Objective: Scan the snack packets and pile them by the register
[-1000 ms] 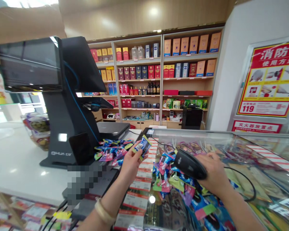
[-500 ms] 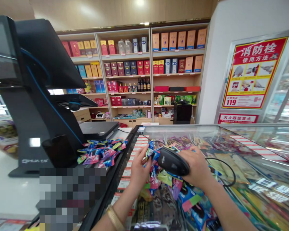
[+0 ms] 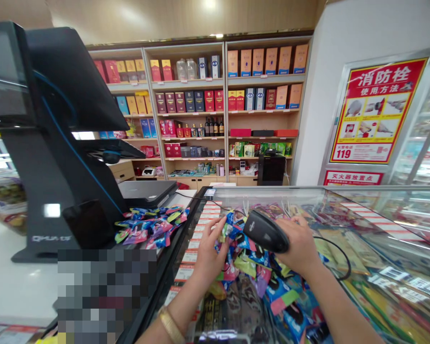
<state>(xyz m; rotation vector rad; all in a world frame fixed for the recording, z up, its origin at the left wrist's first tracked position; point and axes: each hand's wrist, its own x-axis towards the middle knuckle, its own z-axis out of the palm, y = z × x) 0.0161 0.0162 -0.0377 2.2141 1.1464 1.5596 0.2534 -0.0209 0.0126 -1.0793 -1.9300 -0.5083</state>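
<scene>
Single wide head cam, above and behind left hand [image 3: 210, 253] and right hand [image 3: 296, 244], looking forward and down past them. Hands near; till [image 3: 30, 191] left of left hand, shelves [image 3: 225, 95] well beyond, poster [image 3: 378, 112] beyond right hand, off right.

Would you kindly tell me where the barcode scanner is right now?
In the head view, the scanner is right of centre, held in the right hand above the colourful packets.

From where I stood, a rounded, gold-coloured bangle [image 3: 169, 327] circled the person's otherwise bare left forearm [image 3: 183, 300], while the right forearm [image 3: 338, 301] was bare.
</scene>
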